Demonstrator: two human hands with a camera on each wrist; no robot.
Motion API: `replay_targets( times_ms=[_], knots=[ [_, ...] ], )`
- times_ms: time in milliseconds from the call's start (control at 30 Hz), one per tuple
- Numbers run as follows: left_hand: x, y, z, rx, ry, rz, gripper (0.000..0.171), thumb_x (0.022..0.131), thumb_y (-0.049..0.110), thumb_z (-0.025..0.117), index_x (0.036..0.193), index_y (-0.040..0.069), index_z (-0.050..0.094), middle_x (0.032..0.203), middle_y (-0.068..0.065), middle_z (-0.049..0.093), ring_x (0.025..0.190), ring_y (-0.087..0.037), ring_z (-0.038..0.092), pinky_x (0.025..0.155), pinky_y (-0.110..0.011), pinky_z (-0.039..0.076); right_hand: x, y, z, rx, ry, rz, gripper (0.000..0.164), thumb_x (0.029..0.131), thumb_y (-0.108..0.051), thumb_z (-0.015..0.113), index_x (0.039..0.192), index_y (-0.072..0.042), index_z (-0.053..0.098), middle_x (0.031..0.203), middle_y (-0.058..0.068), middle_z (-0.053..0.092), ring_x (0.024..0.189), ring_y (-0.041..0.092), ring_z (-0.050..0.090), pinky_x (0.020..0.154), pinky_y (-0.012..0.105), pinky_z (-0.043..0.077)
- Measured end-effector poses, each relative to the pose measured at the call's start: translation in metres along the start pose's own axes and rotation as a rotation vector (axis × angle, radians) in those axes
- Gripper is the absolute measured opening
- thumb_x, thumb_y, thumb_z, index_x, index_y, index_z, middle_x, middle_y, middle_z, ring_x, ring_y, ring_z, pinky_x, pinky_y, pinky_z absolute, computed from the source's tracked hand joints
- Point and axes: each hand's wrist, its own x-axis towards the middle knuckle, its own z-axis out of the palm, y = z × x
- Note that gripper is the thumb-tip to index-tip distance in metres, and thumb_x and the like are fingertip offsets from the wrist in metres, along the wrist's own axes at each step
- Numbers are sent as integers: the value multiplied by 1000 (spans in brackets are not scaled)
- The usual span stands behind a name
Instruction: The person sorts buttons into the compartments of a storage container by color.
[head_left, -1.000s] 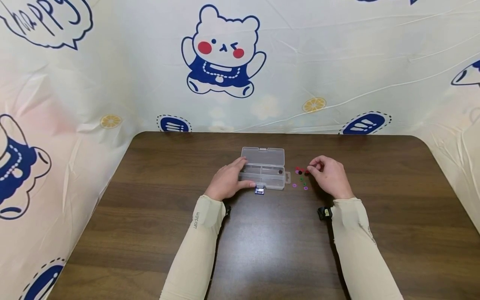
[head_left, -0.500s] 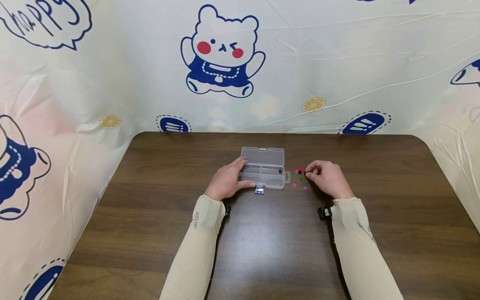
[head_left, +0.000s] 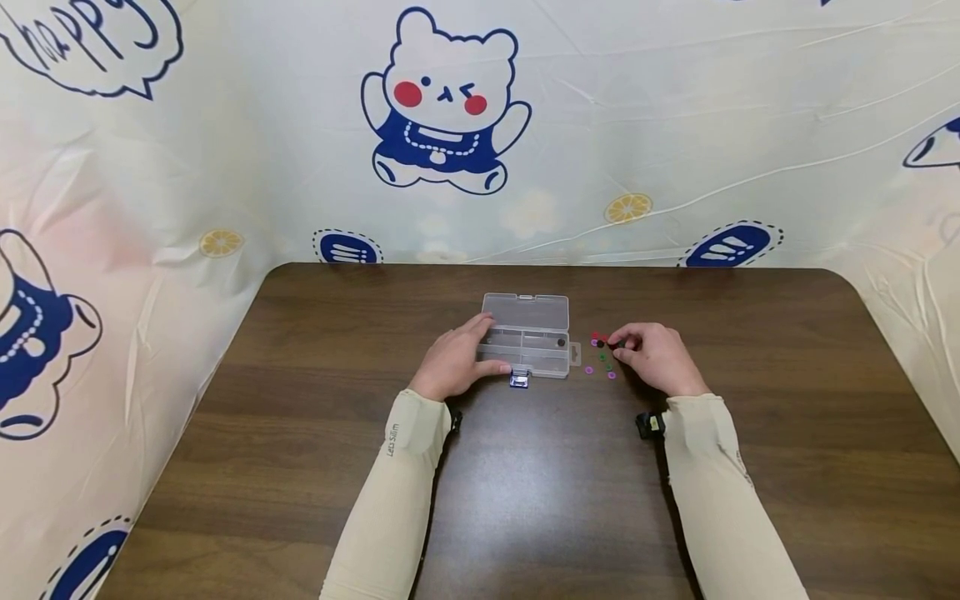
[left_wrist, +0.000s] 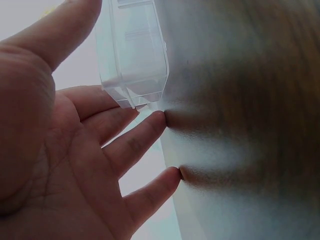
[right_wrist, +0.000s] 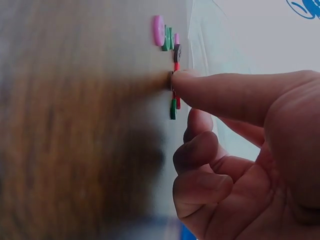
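A clear plastic compartment box lies with its lid raised at the back. My left hand holds its left end, thumb at the front edge and fingers at the far side; in the left wrist view, two fingertips rest on the table. A dark button sits in a right-hand compartment. To the right of the box, my right hand pinches a black button at the table between thumb and index finger. Around it lie another black button, green buttons, purple buttons and red buttons.
A small blue-and-clear piece is at the box's front edge. The box's hang tab points toward the buttons. Behind the brown table hangs a printed cloth. Each wrist wears a small black camera.
My right hand has moved slightly down and left, its thumb and index finger coming down to the black button. The left hand and the box stay where they were.
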Motion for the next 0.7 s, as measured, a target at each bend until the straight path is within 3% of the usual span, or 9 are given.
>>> replay_targets(
  times_ms=[267, 700],
  knots=[
    [0, 0, 0, -1, -2, 1, 86, 90, 51, 71, 154, 4, 38, 162, -11, 31, 145, -32, 36, 118, -52, 28, 0, 1, -1, 1, 23, 6, 15, 95, -6, 68, 108, -4, 75, 82, 8, 61, 71, 21, 51, 64, 33, 41],
    [-1, 0, -1, -10, 6, 8, 86, 90, 50, 72, 154, 3, 39, 162, -11, 32, 145, -32, 37, 118, -52, 29, 0, 1, -1, 0, -9, 34, 13, 95, -7, 67, 106, -4, 74, 83, 7, 61, 72, 22, 52, 65, 33, 42]
  ],
)
